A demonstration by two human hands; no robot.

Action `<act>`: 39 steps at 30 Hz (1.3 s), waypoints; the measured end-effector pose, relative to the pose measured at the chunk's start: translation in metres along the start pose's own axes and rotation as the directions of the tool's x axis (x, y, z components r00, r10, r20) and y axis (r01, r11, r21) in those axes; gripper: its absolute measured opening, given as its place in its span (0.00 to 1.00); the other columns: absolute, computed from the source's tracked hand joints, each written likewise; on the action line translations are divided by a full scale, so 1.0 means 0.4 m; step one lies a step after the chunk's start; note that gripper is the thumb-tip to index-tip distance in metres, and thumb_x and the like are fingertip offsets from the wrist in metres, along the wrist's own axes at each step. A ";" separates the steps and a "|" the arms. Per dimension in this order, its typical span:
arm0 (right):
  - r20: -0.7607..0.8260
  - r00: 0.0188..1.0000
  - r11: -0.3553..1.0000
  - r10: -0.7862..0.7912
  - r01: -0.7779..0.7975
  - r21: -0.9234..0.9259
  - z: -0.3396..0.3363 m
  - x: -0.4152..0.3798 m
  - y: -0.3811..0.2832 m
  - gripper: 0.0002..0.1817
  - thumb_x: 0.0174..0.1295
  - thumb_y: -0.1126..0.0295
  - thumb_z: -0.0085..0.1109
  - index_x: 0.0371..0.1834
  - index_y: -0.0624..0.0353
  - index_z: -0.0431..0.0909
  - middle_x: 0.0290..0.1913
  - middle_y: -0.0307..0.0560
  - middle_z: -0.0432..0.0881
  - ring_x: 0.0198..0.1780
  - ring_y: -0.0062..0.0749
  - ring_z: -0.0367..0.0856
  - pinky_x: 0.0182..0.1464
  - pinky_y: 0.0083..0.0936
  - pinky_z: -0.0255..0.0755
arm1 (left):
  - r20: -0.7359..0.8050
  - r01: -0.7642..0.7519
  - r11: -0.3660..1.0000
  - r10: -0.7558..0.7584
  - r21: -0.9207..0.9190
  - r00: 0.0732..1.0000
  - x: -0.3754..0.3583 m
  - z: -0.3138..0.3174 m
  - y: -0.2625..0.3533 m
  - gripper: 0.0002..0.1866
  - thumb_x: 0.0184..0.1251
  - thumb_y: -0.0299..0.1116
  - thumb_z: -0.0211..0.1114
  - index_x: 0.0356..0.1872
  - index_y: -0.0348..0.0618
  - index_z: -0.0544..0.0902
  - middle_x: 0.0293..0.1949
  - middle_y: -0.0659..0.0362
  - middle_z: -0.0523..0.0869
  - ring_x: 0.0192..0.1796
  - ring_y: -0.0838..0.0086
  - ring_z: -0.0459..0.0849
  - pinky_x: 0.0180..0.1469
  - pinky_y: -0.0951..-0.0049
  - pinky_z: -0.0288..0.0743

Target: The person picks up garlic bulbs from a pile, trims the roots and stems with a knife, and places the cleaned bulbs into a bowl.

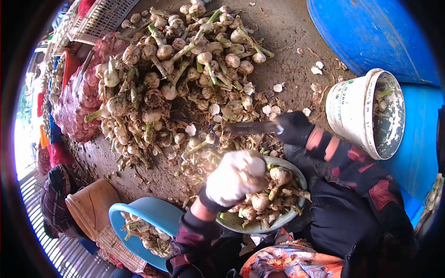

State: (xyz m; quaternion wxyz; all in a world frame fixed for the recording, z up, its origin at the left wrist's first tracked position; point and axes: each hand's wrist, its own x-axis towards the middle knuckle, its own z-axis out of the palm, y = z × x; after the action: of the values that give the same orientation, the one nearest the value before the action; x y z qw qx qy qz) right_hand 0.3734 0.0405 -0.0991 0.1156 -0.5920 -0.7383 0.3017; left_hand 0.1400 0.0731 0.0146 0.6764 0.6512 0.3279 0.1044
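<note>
My right hand [295, 129], in a black glove, grips a knife whose dark, worn blade [252, 128] points left over the edge of the garlic heap. My left hand [235, 178], in a soiled white glove, is closed and blurred by motion. It hovers over the rim of a pale green basin [303, 183]; what its fingers hold is hidden. Trimmed garlic bulbs [260, 201] with short stems fill that basin. In front of both hands spreads a large heap of garlic [169, 90], dirty bulbs with stems and roots attached.
A white bucket [347, 109] lies tilted at right, beside blue drums [375, 34]. At lower left stand a blue basin [148, 208] of garlic and an orange-brown bucket [92, 206]. A pink mesh sack [81, 102] and a plastic crate [102, 21] border the heap. Another person's plaid sleeve [55, 197] shows at left.
</note>
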 end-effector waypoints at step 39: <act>0.356 0.916 0.914 0.185 -0.294 0.281 -0.012 -0.056 -0.049 0.15 0.43 0.61 0.65 0.27 0.63 0.80 0.23 0.56 0.80 0.27 0.43 0.83 0.33 0.33 0.74 | 0.060 0.009 0.985 0.002 -0.172 0.998 -0.070 0.010 -0.068 0.13 0.55 0.31 0.62 0.39 0.32 0.81 0.34 0.57 0.84 0.34 0.73 0.83 0.39 0.73 0.78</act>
State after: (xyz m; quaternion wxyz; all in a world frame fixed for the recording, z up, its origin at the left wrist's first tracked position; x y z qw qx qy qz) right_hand 0.3662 0.0187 -0.0797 0.0523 -0.5942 -0.6071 0.5249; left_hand 0.1132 0.0503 -0.0028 0.7397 0.5926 0.2985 0.1116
